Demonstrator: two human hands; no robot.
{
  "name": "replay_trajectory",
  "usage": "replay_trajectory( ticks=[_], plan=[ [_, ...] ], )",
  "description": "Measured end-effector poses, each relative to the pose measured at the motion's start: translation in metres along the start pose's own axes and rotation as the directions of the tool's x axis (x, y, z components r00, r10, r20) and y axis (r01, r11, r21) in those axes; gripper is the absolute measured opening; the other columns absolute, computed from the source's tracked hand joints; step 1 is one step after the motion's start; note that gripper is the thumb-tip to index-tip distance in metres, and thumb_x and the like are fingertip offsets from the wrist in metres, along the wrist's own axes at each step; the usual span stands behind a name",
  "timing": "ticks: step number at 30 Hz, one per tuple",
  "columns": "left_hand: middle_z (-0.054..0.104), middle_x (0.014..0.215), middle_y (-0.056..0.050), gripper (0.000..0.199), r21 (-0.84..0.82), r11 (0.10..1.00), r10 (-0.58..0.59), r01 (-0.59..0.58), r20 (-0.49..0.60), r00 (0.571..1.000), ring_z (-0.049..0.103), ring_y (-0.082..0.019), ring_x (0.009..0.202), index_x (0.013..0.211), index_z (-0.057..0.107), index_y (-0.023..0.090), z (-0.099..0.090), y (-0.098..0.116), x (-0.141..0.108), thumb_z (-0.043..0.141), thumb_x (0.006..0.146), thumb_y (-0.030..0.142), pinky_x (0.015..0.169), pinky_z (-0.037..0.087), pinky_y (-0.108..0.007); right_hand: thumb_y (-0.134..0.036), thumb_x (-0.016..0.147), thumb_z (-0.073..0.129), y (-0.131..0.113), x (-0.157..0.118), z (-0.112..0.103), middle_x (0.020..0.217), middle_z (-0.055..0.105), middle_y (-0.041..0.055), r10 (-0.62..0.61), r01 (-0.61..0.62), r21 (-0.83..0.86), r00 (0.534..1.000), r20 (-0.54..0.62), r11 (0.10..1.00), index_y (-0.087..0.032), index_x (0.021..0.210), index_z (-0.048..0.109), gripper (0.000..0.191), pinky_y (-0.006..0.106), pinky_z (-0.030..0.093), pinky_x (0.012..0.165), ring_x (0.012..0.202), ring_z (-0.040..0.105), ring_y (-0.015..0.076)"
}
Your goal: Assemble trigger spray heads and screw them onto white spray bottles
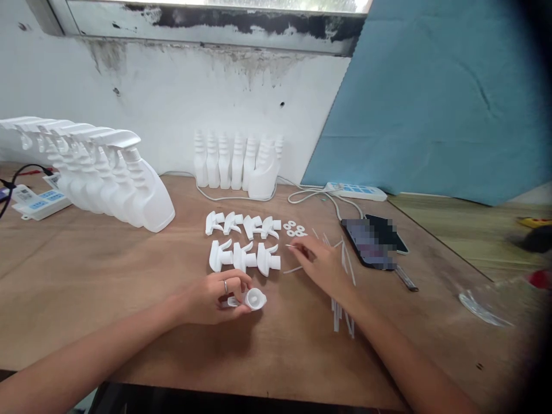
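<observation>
My left hand (226,293) is closed round a white trigger spray head (256,299), whose round open collar faces up. Between the fingertips of my right hand (317,261) is a small white washer (291,246), seen nearly edge-on. Just beyond those fingers lie several loose white washers (291,226). More trigger spray heads (245,259) lie in two rows on the wooden table (172,356), beyond my left hand. Thin clear dip tubes (336,316) are scattered under and beside my right wrist, partly hidden by it.
White spray bottles with heads fitted (155,198) stand in a row at left. Bottles without heads (237,161) stand by the wall. Power strips (357,191) with cables, two phones (366,244), a small cutter knife (406,279) and a clear plastic bag (487,307) are around.
</observation>
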State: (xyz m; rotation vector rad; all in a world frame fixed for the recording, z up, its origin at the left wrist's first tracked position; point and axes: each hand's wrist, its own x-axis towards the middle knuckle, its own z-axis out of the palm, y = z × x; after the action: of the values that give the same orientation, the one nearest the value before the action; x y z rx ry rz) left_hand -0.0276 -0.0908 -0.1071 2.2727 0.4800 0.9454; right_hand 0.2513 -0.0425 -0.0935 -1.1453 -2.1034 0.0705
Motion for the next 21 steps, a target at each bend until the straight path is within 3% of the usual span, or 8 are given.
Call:
replay_trajectory(
  ticks=[3,6,8,11,16,19,21],
  plan=[
    [0.063,0.098,-0.007,0.017,-0.062,0.984,-0.164,0.167,0.043,0.985,0.052,-0.007,0.064,0.087,0.049,0.017,0.000,-0.001,-0.004,0.064,0.080,0.019,0.053,0.041,-0.018,-0.012,0.092,0.050,-0.032,-0.006,0.002,0.082,0.067,0.0041,-0.246,0.249,0.090,0.968,-0.050,0.964,-0.019,0.095,0.059,0.012,0.031,0.047,0.071,0.073,0.059,0.0155],
    [0.062,0.092,-0.004,0.025,-0.114,0.940,-0.314,0.323,0.091,0.945,0.048,-0.007,0.061,0.102,0.050,0.018,-0.001,0.000,-0.005,0.063,0.081,0.022,0.053,0.041,-0.019,-0.006,0.089,0.049,-0.051,-0.012,0.003,0.084,0.068,0.0058,-0.465,0.472,0.121,0.881,-0.082,0.873,-0.018,0.102,0.058,0.019,0.032,0.047,0.068,0.074,0.059,0.0157],
    [0.060,0.089,-0.002,0.029,-0.140,0.921,-0.349,0.365,0.126,0.929,0.049,-0.008,0.063,0.108,0.049,0.018,-0.004,0.002,-0.004,0.061,0.082,0.023,0.055,0.042,-0.020,-0.006,0.088,0.049,-0.057,-0.015,0.006,0.085,0.068,0.0062,-0.544,0.548,0.127,0.836,-0.073,0.827,-0.018,0.106,0.057,0.023,0.033,0.047,0.067,0.074,0.060,0.0158],
    [0.058,0.089,-0.002,0.028,-0.156,0.913,-0.354,0.378,0.159,0.922,0.050,-0.009,0.065,0.108,0.048,0.018,-0.007,0.006,-0.002,0.059,0.083,0.023,0.056,0.044,-0.021,-0.006,0.087,0.048,-0.061,-0.018,0.012,0.086,0.068,0.0067,-0.579,0.576,0.130,0.815,-0.021,0.807,-0.018,0.109,0.056,0.026,0.034,0.045,0.067,0.073,0.059,0.0164],
    [0.059,0.085,-0.001,0.027,-0.099,0.942,-0.307,0.320,0.125,0.943,0.050,-0.007,0.059,0.108,0.049,0.018,-0.002,0.001,-0.006,0.060,0.083,0.022,0.052,0.042,-0.019,-0.003,0.086,0.042,-0.066,-0.018,0.015,0.095,0.066,0.0086,-0.567,0.537,0.217,0.817,0.107,0.815,-0.017,0.105,0.057,0.028,0.031,0.045,0.068,0.076,0.055,0.0155],
    [0.064,0.092,-0.005,0.025,-0.030,0.991,-0.131,0.133,0.054,0.990,0.059,-0.011,0.069,0.106,0.051,0.018,0.000,-0.006,-0.007,0.060,0.083,0.019,0.060,0.047,-0.021,-0.002,0.084,0.040,-0.067,-0.018,0.011,0.101,0.063,0.0095,-0.532,0.477,0.296,0.834,0.145,0.828,-0.018,0.108,0.056,0.034,0.030,0.047,0.072,0.082,0.055,0.0155],
    [0.066,0.101,-0.009,0.026,0.034,0.999,0.007,-0.008,0.043,0.999,0.063,-0.015,0.083,0.107,0.052,0.019,-0.001,-0.007,-0.004,0.059,0.083,0.017,0.071,0.051,-0.024,-0.001,0.082,0.040,-0.067,-0.018,0.009,0.101,0.063,0.0097,-0.515,0.446,0.321,0.839,0.175,0.835,-0.018,0.107,0.056,0.034,0.030,0.047,0.072,0.083,0.056,0.0160]
  ],
)
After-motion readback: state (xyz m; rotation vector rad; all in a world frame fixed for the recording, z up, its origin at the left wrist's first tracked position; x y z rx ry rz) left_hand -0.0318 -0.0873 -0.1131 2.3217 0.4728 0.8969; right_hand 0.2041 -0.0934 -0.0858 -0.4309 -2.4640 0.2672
